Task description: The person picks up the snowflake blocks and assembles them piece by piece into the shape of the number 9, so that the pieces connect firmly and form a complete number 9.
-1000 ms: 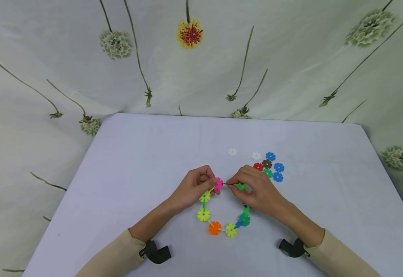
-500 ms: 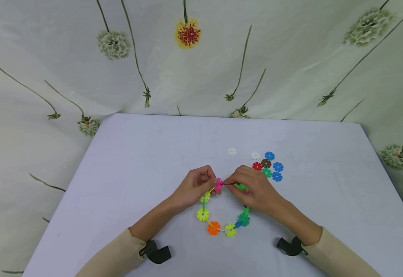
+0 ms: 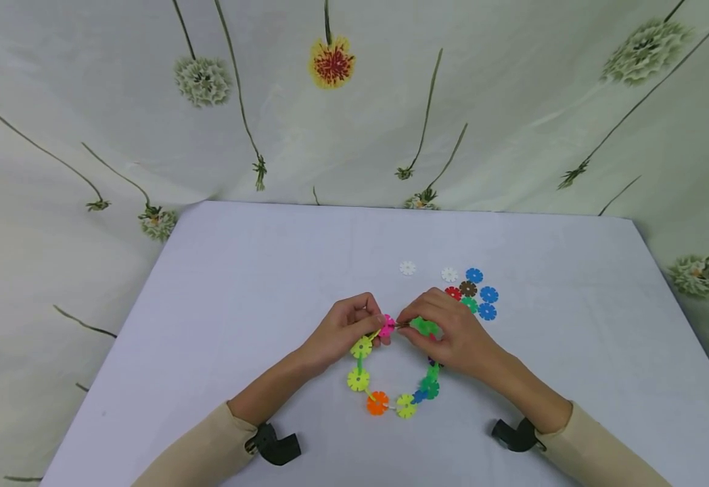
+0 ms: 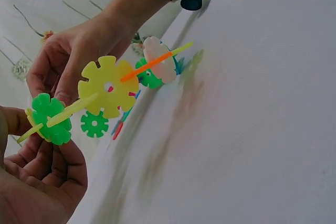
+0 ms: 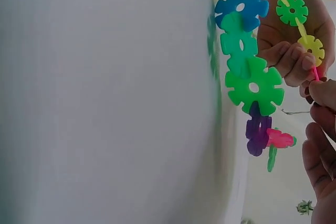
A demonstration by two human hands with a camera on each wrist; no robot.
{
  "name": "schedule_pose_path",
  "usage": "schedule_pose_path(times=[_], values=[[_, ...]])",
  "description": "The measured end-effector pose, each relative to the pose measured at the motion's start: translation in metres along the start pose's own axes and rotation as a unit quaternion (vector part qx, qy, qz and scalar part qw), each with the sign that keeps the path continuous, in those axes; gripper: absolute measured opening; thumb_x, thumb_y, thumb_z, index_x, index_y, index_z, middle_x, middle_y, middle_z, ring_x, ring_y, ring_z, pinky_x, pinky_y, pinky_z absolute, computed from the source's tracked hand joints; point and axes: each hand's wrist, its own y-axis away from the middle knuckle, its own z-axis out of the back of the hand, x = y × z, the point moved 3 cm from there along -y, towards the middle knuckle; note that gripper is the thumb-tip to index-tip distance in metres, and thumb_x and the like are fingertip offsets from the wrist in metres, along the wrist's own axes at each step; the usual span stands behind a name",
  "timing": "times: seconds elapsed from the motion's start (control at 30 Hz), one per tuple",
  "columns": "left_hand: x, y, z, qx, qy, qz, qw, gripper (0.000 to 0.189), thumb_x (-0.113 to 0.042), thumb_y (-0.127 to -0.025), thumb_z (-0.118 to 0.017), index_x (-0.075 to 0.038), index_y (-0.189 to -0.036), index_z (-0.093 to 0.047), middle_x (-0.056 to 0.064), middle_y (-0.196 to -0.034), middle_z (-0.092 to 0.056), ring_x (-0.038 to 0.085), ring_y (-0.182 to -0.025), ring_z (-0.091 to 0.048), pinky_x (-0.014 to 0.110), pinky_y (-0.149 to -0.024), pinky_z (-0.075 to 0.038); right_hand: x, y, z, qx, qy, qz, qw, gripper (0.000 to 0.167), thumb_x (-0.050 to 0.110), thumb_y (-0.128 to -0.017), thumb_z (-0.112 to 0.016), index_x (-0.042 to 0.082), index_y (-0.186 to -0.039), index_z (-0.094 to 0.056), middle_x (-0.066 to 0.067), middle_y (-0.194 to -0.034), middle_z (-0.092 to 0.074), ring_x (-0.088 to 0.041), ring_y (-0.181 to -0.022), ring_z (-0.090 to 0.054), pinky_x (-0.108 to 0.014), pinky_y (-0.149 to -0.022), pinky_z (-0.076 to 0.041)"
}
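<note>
My left hand (image 3: 350,320) pinches a pink snowflake disc (image 3: 387,326) between thumb and fingers. Facing it, my right hand (image 3: 442,325) pinches a thin dark brown disc (image 3: 402,325), seen nearly edge-on and meeting the pink one's edge; whether their slots are engaged I cannot tell. From the pink disc a chain of slotted discs hangs in a curve: yellow disc (image 3: 358,379), orange disc (image 3: 377,403), blue disc (image 5: 241,7), green disc (image 5: 254,86) and purple disc (image 5: 258,129) among them. Its other end, with a green disc (image 3: 423,327), lies by my right palm, partly hidden.
Loose discs lie beyond my right hand: a red disc (image 3: 453,293), a brown disc (image 3: 468,289), several blue discs (image 3: 488,294) and a white disc (image 3: 449,274). Another white disc (image 3: 408,268) sits apart to their left. A white cloth covers the table (image 3: 257,270).
The right fingers first moved the brown disc toward the pink one, then drew back slightly, and more of the brown disc shows. The left hand keeps its hold, nearly still.
</note>
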Motion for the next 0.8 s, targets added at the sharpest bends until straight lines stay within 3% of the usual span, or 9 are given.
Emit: schedule_pose_path(times=[0.1,0.2,0.33,0.43,0.6,0.8], values=[[0.001,0.001,0.001,0.001,0.003,0.000,1.0000,0.014,-0.012,-0.108,-0.056,0.001,-0.104,-0.058,0.004,-0.085,-0.075,0.020,-0.081,-0.071,0.020,-0.078,-0.059,-0.003,0.000,0.002,0.016,0.012,-0.016,0.9997,0.040,0.016,-0.082,-0.093,0.018,-0.118,-0.075,0.007,-0.112,-0.076,-0.010,-0.111,-0.065,-0.030,-0.090,-0.060],[0.002,0.001,0.003,0.001,0.008,0.004,1.0000,0.014,-0.012,-0.109,-0.056,0.002,-0.106,-0.058,0.002,-0.086,-0.076,0.020,-0.082,-0.073,0.020,-0.081,-0.060,-0.009,0.001,0.006,0.047,0.013,-0.060,0.9970,0.046,0.023,-0.086,-0.091,0.016,-0.127,-0.072,0.003,-0.122,-0.075,-0.013,-0.120,-0.063,-0.038,-0.097,-0.060],[0.004,0.003,0.005,-0.001,0.009,0.014,0.9999,0.013,-0.013,-0.109,-0.055,0.000,-0.108,-0.058,0.000,-0.087,-0.076,0.018,-0.082,-0.072,0.019,-0.081,-0.060,-0.019,0.006,0.007,0.110,-0.009,-0.141,0.9838,0.048,0.030,-0.092,-0.086,0.017,-0.135,-0.068,0.005,-0.129,-0.074,-0.013,-0.122,-0.064,-0.042,-0.102,-0.059],[0.006,0.002,0.006,-0.007,0.002,0.020,0.9998,0.011,-0.012,-0.109,-0.055,-0.001,-0.108,-0.057,-0.001,-0.088,-0.075,0.019,-0.083,-0.070,0.020,-0.081,-0.059,-0.024,0.011,0.008,0.144,-0.035,-0.176,0.9730,0.043,0.030,-0.096,-0.082,0.020,-0.135,-0.068,0.008,-0.126,-0.075,-0.010,-0.114,-0.069,-0.038,-0.098,-0.061],[0.007,0.000,0.008,-0.020,-0.014,0.032,0.9992,0.011,-0.014,-0.108,-0.057,-0.004,-0.108,-0.057,0.001,-0.088,-0.075,0.020,-0.083,-0.067,0.020,-0.080,-0.057,-0.026,0.016,0.012,0.132,-0.090,-0.182,0.9702,0.032,0.020,-0.098,-0.080,0.022,-0.129,-0.071,0.007,-0.120,-0.079,-0.006,-0.097,-0.071,-0.029,-0.087,-0.061],[0.006,-0.001,0.007,-0.029,-0.017,0.047,0.9983,0.012,-0.015,-0.108,-0.058,-0.003,-0.108,-0.057,0.004,-0.088,-0.075,0.018,-0.082,-0.067,0.020,-0.081,-0.057,-0.023,0.016,0.015,0.099,-0.120,-0.161,0.9746,0.028,0.014,-0.097,-0.080,0.021,-0.124,-0.073,0.006,-0.115,-0.080,-0.004,-0.090,-0.072,-0.026,-0.084,-0.062]])
